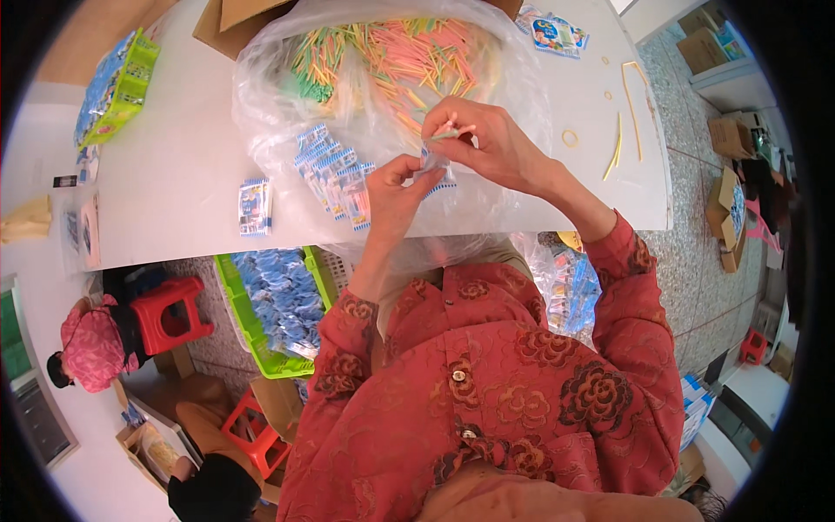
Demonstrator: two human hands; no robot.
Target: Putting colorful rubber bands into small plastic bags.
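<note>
Blue-and-white packets [103, 87] crowd a lime-green basket [130, 89] at the far left of the white tabletop [183, 174]. Lower down on that side I see another person [96, 344] in a pink patterned top, close by a red stool [174, 313]. A single packet [255, 207] lies by itself near the tabletop's front edge; under that edge, a green crate [241, 322] is heaped with blue-wrapped pieces. Next comes a loose, overlapping pile of packets [332, 178], just beside the worker's left hand [393, 193]. Behind the pile, a big clear plastic bag [261, 100] spreads over the middle, with thin pink, green and yellow sticks [426, 43] strewn thickly inside it.

The left fingers are drawn close together, pinching a small, partly see-through packet [425, 160] in front of those sticks. From the right, the other hand [496, 150] leans in, its fingers closed on a small bunch of pale pink and green sticks [452, 134]. The bunch is right above the packet; whether any tips are inside it, I can't tell.

Past the right hand, a rubber band [570, 138] and a narrow yellow strip [613, 148] lie on the tabletop, with shiny blue wrappers [555, 35] at the back. Farthest right, an open carton [722, 204] sits beyond the tabletop.
</note>
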